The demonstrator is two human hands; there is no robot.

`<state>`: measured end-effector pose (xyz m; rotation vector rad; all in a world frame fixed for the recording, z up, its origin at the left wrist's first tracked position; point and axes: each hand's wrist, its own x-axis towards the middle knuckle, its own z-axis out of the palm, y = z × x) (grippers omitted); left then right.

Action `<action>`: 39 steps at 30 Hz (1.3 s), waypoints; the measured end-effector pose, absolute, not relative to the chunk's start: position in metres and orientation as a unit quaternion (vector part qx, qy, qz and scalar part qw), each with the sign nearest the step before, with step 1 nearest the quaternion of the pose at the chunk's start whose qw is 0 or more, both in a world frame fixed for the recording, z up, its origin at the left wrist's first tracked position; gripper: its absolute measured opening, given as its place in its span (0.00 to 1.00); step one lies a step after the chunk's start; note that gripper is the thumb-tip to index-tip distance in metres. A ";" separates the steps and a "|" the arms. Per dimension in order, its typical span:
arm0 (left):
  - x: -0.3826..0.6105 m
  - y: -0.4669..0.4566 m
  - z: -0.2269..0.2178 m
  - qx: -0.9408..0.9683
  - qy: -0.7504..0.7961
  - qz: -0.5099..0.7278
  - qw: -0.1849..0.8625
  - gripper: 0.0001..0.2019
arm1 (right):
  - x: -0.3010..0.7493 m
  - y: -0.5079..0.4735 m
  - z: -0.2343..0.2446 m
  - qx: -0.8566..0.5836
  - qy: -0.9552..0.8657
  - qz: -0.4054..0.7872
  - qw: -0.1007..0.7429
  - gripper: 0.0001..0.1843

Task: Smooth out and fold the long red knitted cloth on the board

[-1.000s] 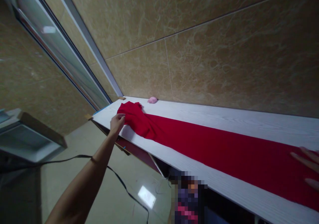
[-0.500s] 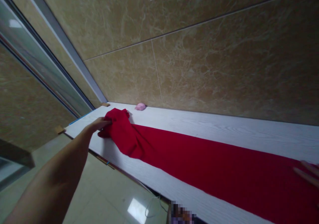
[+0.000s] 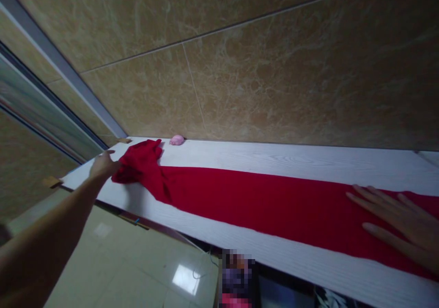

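A long red cloth (image 3: 254, 200) runs lengthwise along a white wood-grain shelf (image 3: 308, 155). Its left end is bunched up and raised a little off the surface. At that bunched end my left hand (image 3: 104, 165) grips the cloth, most of its fingers hidden behind the folds. My right hand (image 3: 401, 216) lies palm down over the right part of the cloth, fingers spread and stretched out. Between the hands the cloth is mostly flat, with creases next to the bunched part.
A small pink pig-like figure (image 3: 177, 140) sits against the marbled tile wall (image 3: 257, 79). Brown blocks (image 3: 52, 182) are at the shelf's left corners. Below the front edge are a glossy tiled floor (image 3: 137, 262), a thin cable and a pixelated patch. A metal-framed glass panel (image 3: 41, 100) stands left.
The view has shifted right. My right hand has come further into view, flat on the cloth. My left hand has moved toward the shelf's left end, drawing the bunched cloth with it.
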<state>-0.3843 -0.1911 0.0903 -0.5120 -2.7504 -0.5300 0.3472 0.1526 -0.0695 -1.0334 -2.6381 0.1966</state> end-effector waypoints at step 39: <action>-0.240 -0.223 0.017 -0.516 -0.828 -0.095 0.200 0.14 | 0.334 0.143 -0.039 -0.333 -0.941 0.028 0.057 0.46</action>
